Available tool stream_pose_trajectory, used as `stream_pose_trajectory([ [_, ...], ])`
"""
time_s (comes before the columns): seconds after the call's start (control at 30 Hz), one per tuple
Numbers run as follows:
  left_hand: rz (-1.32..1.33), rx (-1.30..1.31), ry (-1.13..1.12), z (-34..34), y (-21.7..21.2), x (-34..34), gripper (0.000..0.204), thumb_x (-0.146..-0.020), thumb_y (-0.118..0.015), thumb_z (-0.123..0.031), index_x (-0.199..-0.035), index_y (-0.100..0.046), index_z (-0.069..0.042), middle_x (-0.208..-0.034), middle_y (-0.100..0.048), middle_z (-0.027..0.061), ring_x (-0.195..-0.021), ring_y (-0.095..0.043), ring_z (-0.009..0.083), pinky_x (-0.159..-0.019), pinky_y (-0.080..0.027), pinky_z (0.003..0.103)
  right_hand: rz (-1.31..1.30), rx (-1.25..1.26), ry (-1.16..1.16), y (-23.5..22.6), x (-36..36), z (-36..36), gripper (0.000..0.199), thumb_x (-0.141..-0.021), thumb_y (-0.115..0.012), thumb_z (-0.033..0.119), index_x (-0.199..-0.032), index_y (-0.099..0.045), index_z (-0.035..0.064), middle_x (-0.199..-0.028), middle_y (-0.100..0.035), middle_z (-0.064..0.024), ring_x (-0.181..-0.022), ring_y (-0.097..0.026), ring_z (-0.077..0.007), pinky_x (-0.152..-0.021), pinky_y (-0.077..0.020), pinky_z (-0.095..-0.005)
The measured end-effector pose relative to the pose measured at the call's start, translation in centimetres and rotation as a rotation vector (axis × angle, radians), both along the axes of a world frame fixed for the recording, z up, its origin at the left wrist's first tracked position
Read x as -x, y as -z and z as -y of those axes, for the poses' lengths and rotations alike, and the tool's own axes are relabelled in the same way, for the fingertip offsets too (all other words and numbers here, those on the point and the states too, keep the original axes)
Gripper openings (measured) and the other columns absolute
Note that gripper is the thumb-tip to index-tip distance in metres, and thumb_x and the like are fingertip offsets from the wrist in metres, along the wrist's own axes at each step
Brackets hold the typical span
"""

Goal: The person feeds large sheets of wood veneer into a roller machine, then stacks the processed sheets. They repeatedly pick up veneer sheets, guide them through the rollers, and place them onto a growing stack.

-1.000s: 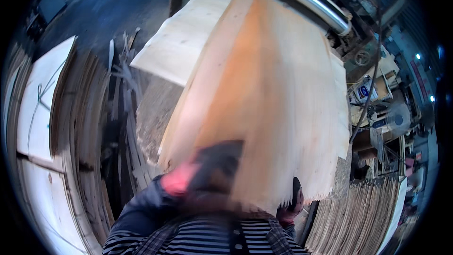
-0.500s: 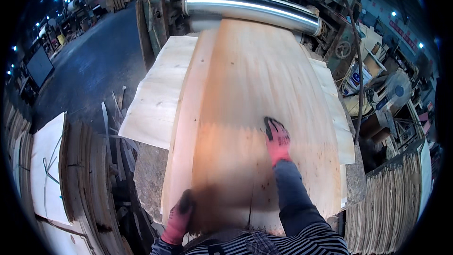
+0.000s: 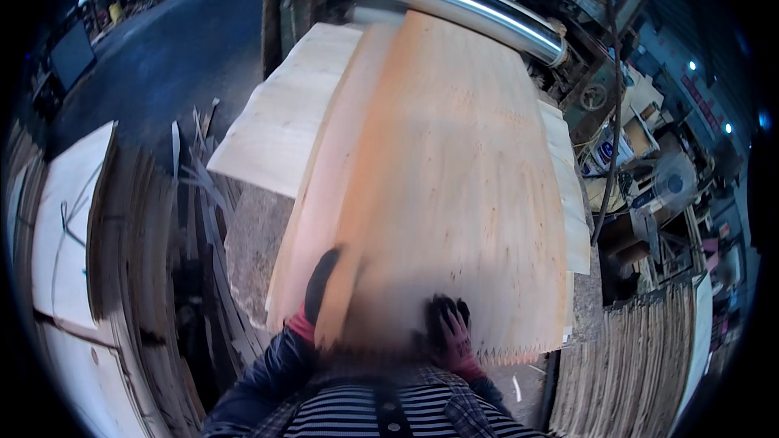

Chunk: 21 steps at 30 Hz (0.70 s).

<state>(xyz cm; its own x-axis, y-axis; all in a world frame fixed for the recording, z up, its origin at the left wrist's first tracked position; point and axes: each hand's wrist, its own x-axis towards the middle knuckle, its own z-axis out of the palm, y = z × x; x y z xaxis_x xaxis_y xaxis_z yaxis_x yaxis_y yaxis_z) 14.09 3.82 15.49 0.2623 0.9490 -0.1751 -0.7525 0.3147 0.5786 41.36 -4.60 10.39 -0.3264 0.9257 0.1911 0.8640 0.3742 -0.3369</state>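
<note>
Pale wood fills your view: a thin veneer sheet (image 3: 438, 186) lies across the stack (image 3: 276, 130), running from your chest toward the steel roller (image 3: 454, 4) at twelve o'clock. Your left hand (image 3: 318, 292), gloved, grips the sheet's near left edge at seven o'clock, fingers curled round it. Your right hand (image 3: 450, 328) presses flat on the sheet's near end at six o'clock, fingers spread, grasping nothing. More veneer piles (image 3: 641, 357) stand at four o'clock, and scrap strips (image 3: 191, 162) lie at nine.
</note>
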Motion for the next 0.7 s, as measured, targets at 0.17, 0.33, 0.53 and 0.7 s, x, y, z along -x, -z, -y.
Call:
stream_pose_trajectory([
  [0.17,-0.736,-0.692,-0.026,2.0,-4.7,-3.5,0.039,-0.089,-0.040,-0.013,-0.126,-0.033,-0.003,-0.125,-0.040,0.0093,-0.115,-0.038,0.0129,-0.094,-0.032,0.026,-0.071,-0.208,0.060,1.3,-1.4,5.6,0.062,-0.060,-0.066,0.036,-0.105,-0.046,-0.0026,-0.111,-0.045,-0.0216,-0.103,-0.043,-0.0416,-0.087,-0.0340,-0.0523],
  [0.33,-0.122,0.053,0.486,3.5,-13.0,-2.4,0.053,-0.083,-0.054,-0.027,-0.126,-0.031,-0.007,-0.120,-0.038,0.0116,-0.114,-0.036,0.0208,-0.093,-0.033,0.031,-0.076,-0.276,0.121,-1.6,-3.2,8.8,0.043,-0.076,-0.048,0.022,-0.112,-0.041,-0.0024,-0.110,-0.046,-0.0224,-0.104,-0.044,-0.0436,-0.088,-0.0346,-0.0522],
  [0.53,-0.505,0.002,0.029,3.1,-6.9,-0.6,0.026,-0.081,-0.056,-0.008,-0.105,-0.050,0.000,-0.093,-0.056,0.0016,-0.086,-0.053,0.0084,-0.071,-0.043,0.022,-0.127,-0.414,0.114,0.8,-1.5,6.5,0.070,-0.065,-0.064,0.022,-0.124,-0.032,0.0049,-0.115,-0.043,-0.0231,-0.103,-0.044,-0.0417,-0.084,-0.0377,-0.0516],
  [0.7,-0.957,-0.113,0.033,-2.3,-5.4,1.9,0.021,-0.080,-0.057,-0.009,-0.099,-0.053,0.001,-0.085,-0.056,0.0004,-0.077,-0.049,0.0068,-0.068,-0.041,0.021,0.009,-0.275,0.064,0.8,0.1,1.4,0.043,-0.053,-0.060,0.014,-0.095,-0.056,0.0043,-0.105,-0.052,-0.0185,-0.098,-0.049,-0.0381,-0.080,-0.0403,-0.0474],
])
